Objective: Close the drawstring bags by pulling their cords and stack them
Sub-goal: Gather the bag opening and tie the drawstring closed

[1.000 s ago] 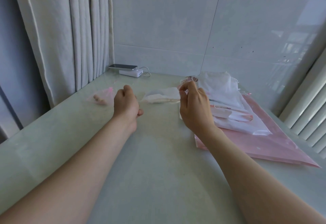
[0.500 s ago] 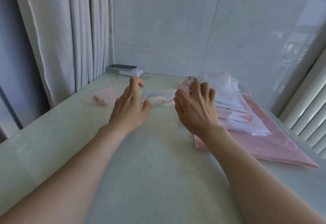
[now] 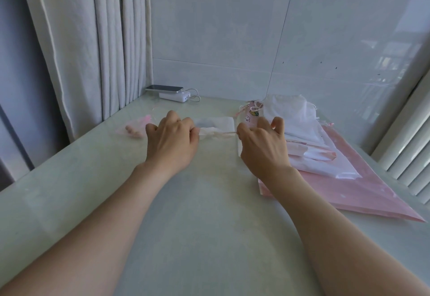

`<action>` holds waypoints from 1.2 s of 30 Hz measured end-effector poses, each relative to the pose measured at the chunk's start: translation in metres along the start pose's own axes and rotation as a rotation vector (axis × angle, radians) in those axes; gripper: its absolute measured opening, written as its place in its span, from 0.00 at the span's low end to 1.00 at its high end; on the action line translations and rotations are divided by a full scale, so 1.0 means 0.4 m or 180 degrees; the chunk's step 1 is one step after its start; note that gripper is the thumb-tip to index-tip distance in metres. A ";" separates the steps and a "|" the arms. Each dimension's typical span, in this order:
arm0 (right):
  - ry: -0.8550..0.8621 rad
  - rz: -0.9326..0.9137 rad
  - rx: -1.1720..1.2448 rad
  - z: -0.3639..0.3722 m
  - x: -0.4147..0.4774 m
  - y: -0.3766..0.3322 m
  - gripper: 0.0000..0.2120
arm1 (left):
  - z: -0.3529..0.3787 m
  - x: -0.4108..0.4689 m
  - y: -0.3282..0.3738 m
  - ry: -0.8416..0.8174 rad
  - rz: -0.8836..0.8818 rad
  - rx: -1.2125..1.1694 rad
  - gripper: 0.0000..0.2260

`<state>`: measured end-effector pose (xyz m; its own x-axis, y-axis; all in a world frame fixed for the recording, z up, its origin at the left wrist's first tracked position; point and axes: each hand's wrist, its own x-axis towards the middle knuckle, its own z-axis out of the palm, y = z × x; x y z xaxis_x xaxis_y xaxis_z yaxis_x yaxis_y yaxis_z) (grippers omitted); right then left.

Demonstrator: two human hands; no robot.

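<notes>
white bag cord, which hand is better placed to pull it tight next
Right, probably. The right hand pinches the cord running from the white bag, while the left hand holds the bag's gathered mouth and serves as anchor.

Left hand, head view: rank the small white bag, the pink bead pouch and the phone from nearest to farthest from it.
1. Small white bag: gripped by the left hand, at its right side.
2. Pink bead pouch: just left of the hand, apart from it.
3. Phone: by the back wall, atop a power bank.
</notes>
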<state>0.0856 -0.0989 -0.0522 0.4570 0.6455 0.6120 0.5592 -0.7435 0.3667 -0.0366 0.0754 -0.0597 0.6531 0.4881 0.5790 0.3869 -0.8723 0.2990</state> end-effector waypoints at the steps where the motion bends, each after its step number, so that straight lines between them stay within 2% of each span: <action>1: 0.0032 0.0060 0.0008 -0.001 0.002 0.005 0.13 | -0.002 0.003 -0.003 0.0079 -0.0020 0.0055 0.12; 6: 0.0194 0.0258 -0.0097 -0.019 0.005 0.007 0.12 | -0.006 0.007 0.002 0.0310 -0.0018 0.0264 0.12; 10: 0.0200 0.0109 -0.0395 -0.012 0.001 0.006 0.24 | -0.017 -0.007 0.016 0.0439 0.0235 0.0240 0.14; 12: 0.0150 0.0055 -0.0443 -0.010 -0.005 0.004 0.26 | -0.024 -0.010 0.027 0.0431 0.0370 0.0103 0.14; 14: -0.0021 0.0078 -0.0389 -0.014 -0.005 -0.002 0.22 | -0.024 -0.012 0.030 0.0462 0.0533 0.0149 0.12; 16: -0.0236 0.0141 -0.0320 -0.028 -0.004 -0.010 0.12 | -0.017 -0.010 0.024 0.0536 0.0627 0.0325 0.08; 19: -0.0364 0.0509 0.0214 -0.056 0.007 -0.012 0.19 | -0.010 -0.001 0.015 0.0599 0.0553 0.0612 0.04; 21: -0.0411 0.0718 0.0471 -0.059 0.010 -0.014 0.13 | -0.010 0.002 0.014 0.0567 0.0490 0.0600 0.05; 23: -0.0260 0.0934 0.0747 -0.059 0.013 -0.016 0.07 | -0.008 0.002 0.014 0.0533 0.0495 0.0090 0.05; 25: -0.0036 0.0989 0.0857 -0.062 0.010 -0.024 0.08 | -0.004 -0.001 0.022 0.0448 0.0480 -0.0580 0.05; 28: 0.0499 0.0613 0.1376 -0.033 0.007 -0.032 0.15 | 0.010 -0.006 0.035 0.0299 0.0578 -0.1239 0.05; 31: 0.0975 0.0076 0.1933 -0.014 0.003 -0.033 0.19 | 0.017 -0.014 0.045 0.0050 0.0629 -0.1535 0.05; 36: 0.0603 0.0029 0.2829 -0.004 -0.005 -0.044 0.10 | 0.014 -0.024 0.046 -0.0209 0.0659 -0.1469 0.05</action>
<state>0.0737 -0.0877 -0.0587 0.3866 0.5424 0.7459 0.9195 -0.2890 -0.2664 -0.0323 0.0549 -0.0641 0.7310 0.2914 0.6170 -0.0733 -0.8655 0.4956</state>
